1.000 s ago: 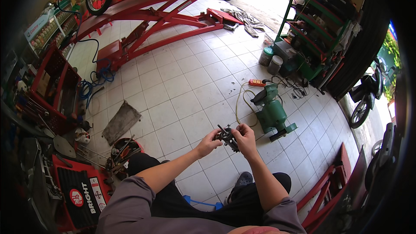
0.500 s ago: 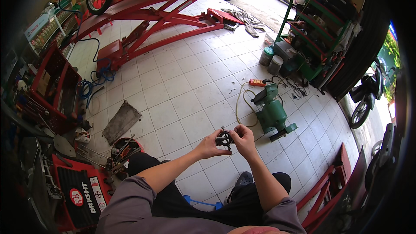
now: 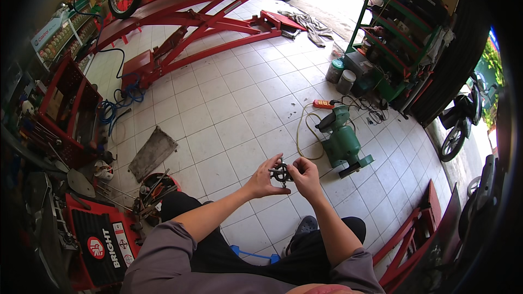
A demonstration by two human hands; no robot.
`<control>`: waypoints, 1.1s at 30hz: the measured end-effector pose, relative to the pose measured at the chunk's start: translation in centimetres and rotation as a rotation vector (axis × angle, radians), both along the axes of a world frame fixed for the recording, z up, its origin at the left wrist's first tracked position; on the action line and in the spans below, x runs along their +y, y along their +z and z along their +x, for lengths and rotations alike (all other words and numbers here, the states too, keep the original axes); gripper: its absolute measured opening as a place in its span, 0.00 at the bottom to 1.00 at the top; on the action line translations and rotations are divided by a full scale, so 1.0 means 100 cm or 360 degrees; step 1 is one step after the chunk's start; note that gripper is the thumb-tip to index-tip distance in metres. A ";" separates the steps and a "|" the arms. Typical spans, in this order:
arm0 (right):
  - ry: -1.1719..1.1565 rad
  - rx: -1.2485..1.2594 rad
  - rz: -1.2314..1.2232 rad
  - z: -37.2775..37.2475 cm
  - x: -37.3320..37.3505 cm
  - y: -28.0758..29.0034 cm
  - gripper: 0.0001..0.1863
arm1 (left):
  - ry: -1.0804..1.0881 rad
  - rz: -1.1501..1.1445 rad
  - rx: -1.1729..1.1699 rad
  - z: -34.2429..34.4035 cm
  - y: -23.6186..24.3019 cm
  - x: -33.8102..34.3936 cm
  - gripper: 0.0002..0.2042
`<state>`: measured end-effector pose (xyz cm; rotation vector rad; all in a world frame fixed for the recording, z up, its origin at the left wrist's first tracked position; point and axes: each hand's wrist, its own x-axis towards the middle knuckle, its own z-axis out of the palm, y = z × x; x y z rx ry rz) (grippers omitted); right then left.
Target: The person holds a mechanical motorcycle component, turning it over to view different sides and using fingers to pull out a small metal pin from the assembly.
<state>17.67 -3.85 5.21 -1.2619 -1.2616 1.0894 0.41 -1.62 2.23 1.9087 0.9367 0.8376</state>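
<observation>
Near: left hand (image 3: 262,179) grips a dark metal part (image 3: 281,173) with thumb and fingers spread around it; right hand (image 3: 303,174) pinches its right side. Part is held above the tiled floor (image 3: 234,125). Near left: red tool tub (image 3: 175,183). Farther right: green bench grinder (image 3: 344,140). Far left: red scissor lift (image 3: 158,6).
</observation>
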 end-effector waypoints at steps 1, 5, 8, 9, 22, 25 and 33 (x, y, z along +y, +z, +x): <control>0.0017 -0.0015 0.0004 0.000 0.000 0.000 0.11 | -0.0026 0.0022 -0.0039 -0.001 0.000 0.001 0.50; 0.0039 -0.0047 0.0001 -0.003 -0.003 0.008 0.11 | -0.0175 -0.0056 -0.0061 -0.003 -0.004 0.004 0.51; 0.0016 0.0003 0.0039 -0.003 -0.003 0.007 0.12 | -0.0231 -0.0277 -0.0247 -0.001 -0.003 0.000 0.53; 0.0023 0.0002 0.0039 -0.003 -0.003 0.007 0.12 | -0.0240 -0.0288 -0.0275 -0.001 -0.002 0.000 0.54; 0.0116 0.0109 -0.0033 -0.011 -0.009 0.018 0.09 | -0.0301 -0.0318 -0.0399 0.001 -0.008 -0.003 0.52; 0.0147 0.0081 -0.0010 -0.007 -0.007 0.009 0.08 | -0.0254 -0.0255 -0.0403 0.002 -0.007 -0.004 0.47; -0.0020 -0.0206 0.0043 -0.007 -0.005 0.011 0.18 | -0.0041 -0.0155 -0.0320 -0.002 0.013 -0.006 0.42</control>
